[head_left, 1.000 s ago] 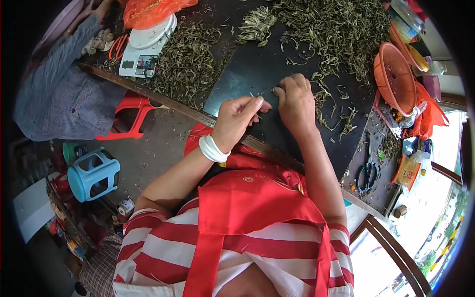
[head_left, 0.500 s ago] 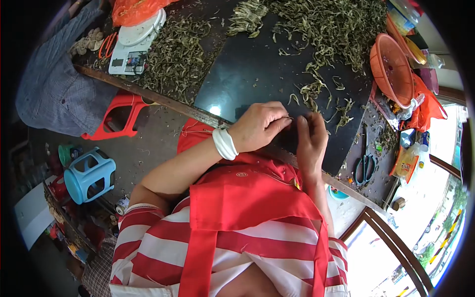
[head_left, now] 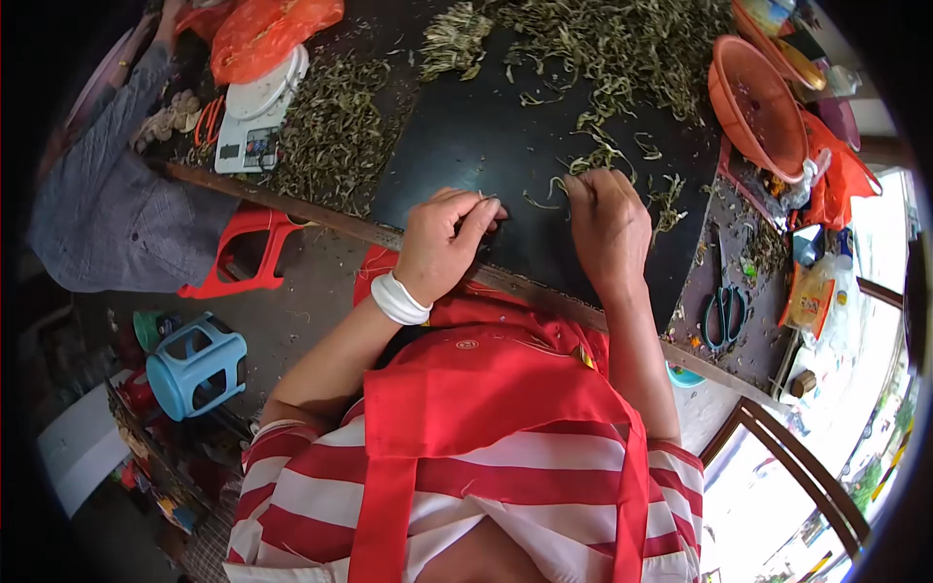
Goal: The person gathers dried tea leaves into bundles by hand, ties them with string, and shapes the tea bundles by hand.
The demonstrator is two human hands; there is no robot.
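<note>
My left hand, a white band on its wrist, is held over the near edge of the black board. Thumb and forefinger are pinched together; whatever they hold is too small to make out. My right hand is farther right over the board, back of the hand up, fingers bent and drawn together. Its fingertips meet the loose, curled, dried greenish strands, and what they grip is hidden. Behind lie a large heap of dried strands and a neater bundle.
More strands lie left, beside a white scale under an orange bag. Scissors and an orange basket are on the right. A person sits at left; a blue stool stands below.
My hands, close together before, have parted. The left has drawn back to the left; the right has turned and reached forward to the loose strands. The view has shifted slightly.
</note>
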